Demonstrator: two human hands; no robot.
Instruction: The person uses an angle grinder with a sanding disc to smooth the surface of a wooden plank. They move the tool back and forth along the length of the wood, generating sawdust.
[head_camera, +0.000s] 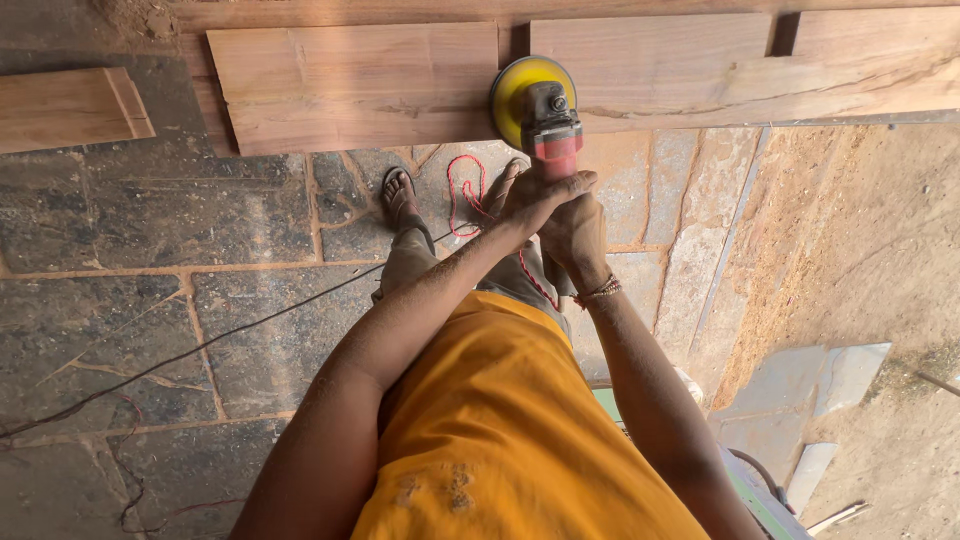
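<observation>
Both hands, left (535, 195) over right (575, 235), fingers clamped on sander (545, 125); disc (515, 85) beyond fingers on plank (350, 85); cord (465, 195) below fingers likely snags feet.

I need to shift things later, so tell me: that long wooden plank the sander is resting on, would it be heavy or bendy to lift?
The plank looks thick and solid, so it is probably stiff and fairly heavy. It runs wide across the view, so lifting one end would likely feel awkward. Its flat face suggests it would slide, not roll, when pushed. Both the left hand and right hand grip the sander resting on it.
</observation>
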